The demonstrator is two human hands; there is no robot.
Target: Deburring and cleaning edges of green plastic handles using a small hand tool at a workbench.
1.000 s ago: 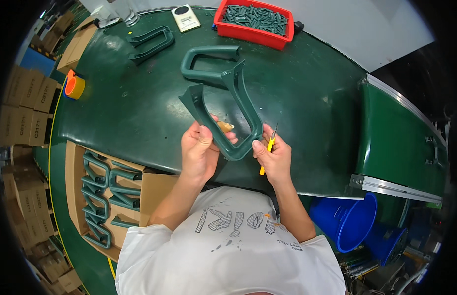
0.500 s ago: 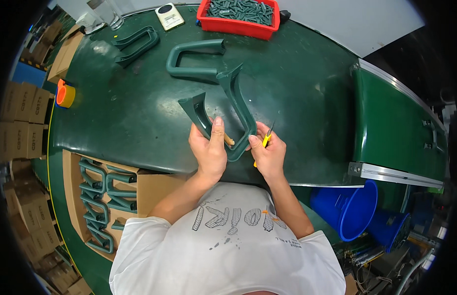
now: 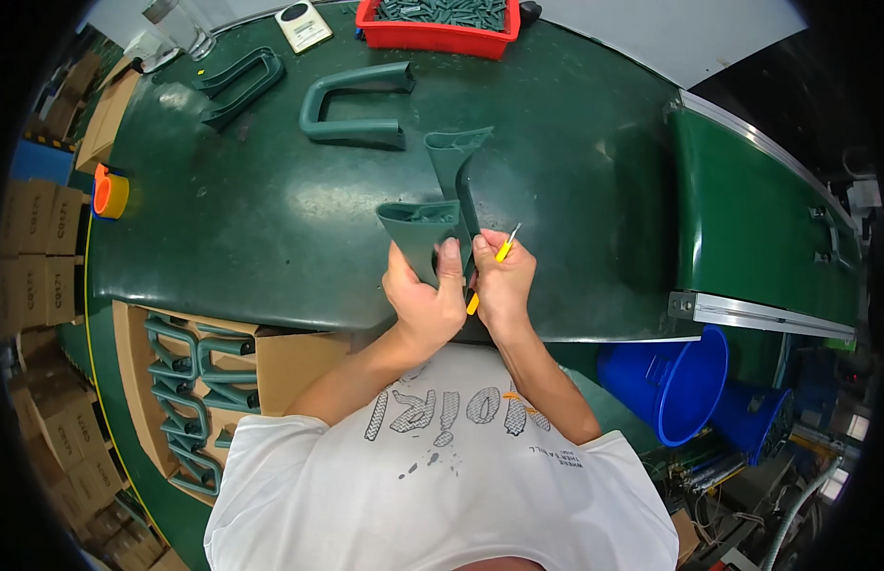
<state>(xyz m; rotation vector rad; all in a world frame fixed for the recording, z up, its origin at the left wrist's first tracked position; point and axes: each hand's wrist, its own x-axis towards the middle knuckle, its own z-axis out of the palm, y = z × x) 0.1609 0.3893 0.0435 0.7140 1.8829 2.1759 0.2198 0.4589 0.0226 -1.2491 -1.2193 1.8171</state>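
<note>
While left grip (image 3: 427, 305) clasps green bracket (image 3: 418, 238), hollow ends (image 3: 418, 213) flare; right grip (image 3: 505, 284) clasps yellow tool (image 3: 504, 251).

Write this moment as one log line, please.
left hand: green U-shaped part; right hand: yellow pointed tool, same part; table: two similar parts

On my feed, the green U-shaped piece (image 3: 415, 238) has turned: both flared ends now open up toward me, and its bend is mostly hidden. The left fingers (image 3: 398, 272) have moved in close to the right fingers (image 3: 484, 255), and the tan bit by the left ones has gone from sight. The yellow-handled tool (image 3: 504, 250) leans over more. I see the bench (image 3: 318, 219) shifted up and left, its red bin (image 3: 437, 38) cropped more.
</note>
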